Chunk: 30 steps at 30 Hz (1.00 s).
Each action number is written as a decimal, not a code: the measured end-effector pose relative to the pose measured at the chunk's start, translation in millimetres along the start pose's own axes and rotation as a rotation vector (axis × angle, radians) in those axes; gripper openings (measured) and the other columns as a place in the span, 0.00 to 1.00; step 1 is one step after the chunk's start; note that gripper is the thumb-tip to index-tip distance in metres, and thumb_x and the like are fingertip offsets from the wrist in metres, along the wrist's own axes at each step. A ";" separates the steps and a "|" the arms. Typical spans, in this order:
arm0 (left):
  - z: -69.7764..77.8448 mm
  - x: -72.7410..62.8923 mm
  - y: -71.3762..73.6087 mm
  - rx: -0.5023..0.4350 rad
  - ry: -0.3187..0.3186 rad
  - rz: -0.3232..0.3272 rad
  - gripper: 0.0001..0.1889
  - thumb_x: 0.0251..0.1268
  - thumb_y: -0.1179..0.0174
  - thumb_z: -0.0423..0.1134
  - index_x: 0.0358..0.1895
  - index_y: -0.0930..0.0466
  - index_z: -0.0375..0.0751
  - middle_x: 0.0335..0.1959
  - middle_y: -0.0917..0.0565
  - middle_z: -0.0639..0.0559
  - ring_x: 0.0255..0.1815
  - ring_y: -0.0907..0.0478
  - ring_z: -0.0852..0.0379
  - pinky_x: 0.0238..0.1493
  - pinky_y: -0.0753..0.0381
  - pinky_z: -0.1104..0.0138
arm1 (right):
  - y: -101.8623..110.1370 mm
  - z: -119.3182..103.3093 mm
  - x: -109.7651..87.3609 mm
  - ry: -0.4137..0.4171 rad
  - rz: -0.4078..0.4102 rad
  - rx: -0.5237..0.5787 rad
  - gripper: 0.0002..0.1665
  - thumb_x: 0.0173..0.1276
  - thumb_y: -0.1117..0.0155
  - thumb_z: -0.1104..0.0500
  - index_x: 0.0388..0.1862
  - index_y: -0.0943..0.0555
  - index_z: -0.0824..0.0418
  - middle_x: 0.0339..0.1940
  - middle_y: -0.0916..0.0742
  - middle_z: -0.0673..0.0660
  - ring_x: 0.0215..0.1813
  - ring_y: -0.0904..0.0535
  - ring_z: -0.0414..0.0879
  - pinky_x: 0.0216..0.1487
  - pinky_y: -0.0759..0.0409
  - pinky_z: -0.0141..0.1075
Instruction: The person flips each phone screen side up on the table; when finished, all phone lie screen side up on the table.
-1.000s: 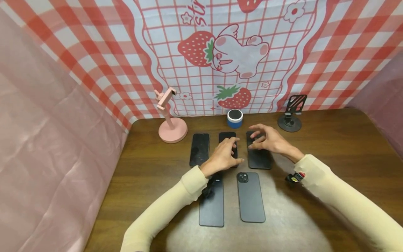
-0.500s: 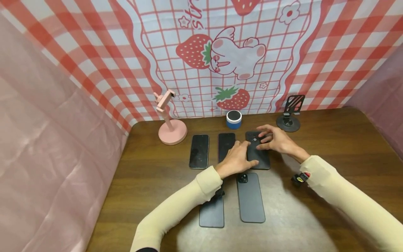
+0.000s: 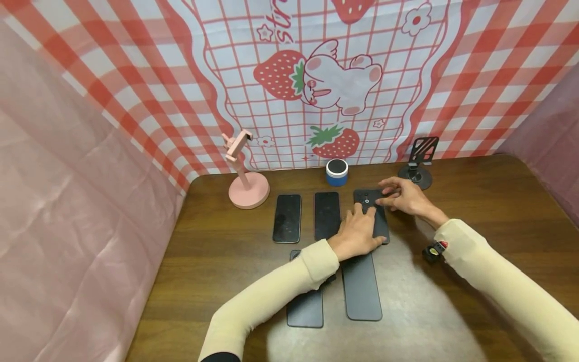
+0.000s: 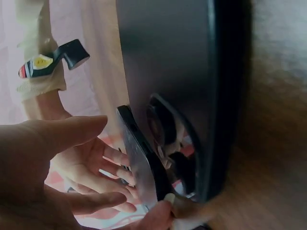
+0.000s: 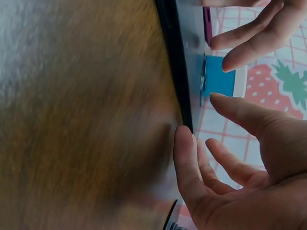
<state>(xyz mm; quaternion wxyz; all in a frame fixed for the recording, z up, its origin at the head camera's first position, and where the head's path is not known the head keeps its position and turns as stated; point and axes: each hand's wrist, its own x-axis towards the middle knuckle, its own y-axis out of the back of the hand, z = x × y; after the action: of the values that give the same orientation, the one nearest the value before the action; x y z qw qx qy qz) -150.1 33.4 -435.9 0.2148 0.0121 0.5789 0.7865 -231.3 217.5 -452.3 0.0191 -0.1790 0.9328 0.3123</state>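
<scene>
Table (image 3: 475, 211) on my feed is dark wood, and both hands are at the far right phone (image 3: 381, 223), which lies back up at the right end of the far row. My left hand (image 3: 356, 235) reaches over its left part with the fingers spread wide, holding nothing; the left wrist view is dim, but a fingertip seems to meet the phone's edge. My right hand (image 3: 405, 197) comes in from the right, its fingers gently bent and well apart, and in the right wrist view one fingertip touches the phone's edge while others stay clear of it. I see neither hand closed around it. To its left are the far middle phone (image 3: 327, 215) and the far left phone (image 3: 287, 218), screens up. Nearer me lie the near right phone (image 3: 363, 294), partly beneath my left hand, and the near left phone (image 3: 306, 310), crossed by my left sleeve (image 3: 276, 286). Behind the far row I have a pink stand (image 3: 249, 190) at left, a blue tub (image 3: 336, 177) between, and a black stand (image 3: 415, 176) at right.
</scene>
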 end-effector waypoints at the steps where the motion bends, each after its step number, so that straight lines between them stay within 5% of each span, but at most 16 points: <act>1: 2.7 0.1 -1.1 0.029 0.003 0.005 0.40 0.67 0.33 0.61 0.78 0.34 0.49 0.72 0.31 0.41 0.66 0.25 0.42 0.54 0.15 0.60 | 0.4 1.8 1.3 -0.007 0.002 0.001 0.35 0.71 0.28 0.59 0.72 0.28 0.71 0.60 0.19 0.75 0.49 0.12 0.53 0.40 0.11 0.38; 8: 19.0 1.7 -8.4 0.225 0.037 0.015 0.39 0.65 0.34 0.66 0.75 0.30 0.53 0.69 0.29 0.45 0.62 0.26 0.45 0.42 0.16 0.65 | 0.8 6.0 9.8 -0.050 0.016 -0.015 0.32 0.72 0.29 0.56 0.69 0.25 0.71 0.58 0.18 0.74 0.41 0.13 0.46 0.38 0.12 0.35; 15: 29.8 6.9 -13.6 0.350 0.077 -0.003 0.43 0.66 0.39 0.70 0.80 0.35 0.55 0.78 0.34 0.45 0.70 0.28 0.41 0.52 0.13 0.61 | 2.1 4.0 14.2 -0.069 0.024 -0.060 0.29 0.71 0.28 0.55 0.65 0.21 0.70 0.53 0.16 0.71 0.34 0.13 0.43 0.36 0.12 0.34; 30: 32.0 7.9 -18.5 0.363 0.069 0.055 0.44 0.65 0.38 0.70 0.79 0.34 0.50 0.77 0.32 0.42 0.70 0.28 0.39 0.60 0.17 0.63 | -0.6 4.0 14.2 -0.095 0.037 -0.092 0.27 0.72 0.29 0.51 0.61 0.18 0.69 0.50 0.14 0.68 0.32 0.12 0.43 0.35 0.13 0.35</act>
<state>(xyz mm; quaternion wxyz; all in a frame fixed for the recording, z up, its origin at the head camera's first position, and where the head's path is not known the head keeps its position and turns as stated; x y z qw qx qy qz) -142.8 69.6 -444.1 0.1677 0.0395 0.7178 0.6746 -244.7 214.8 -457.9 0.0492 -0.1473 0.9187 0.3632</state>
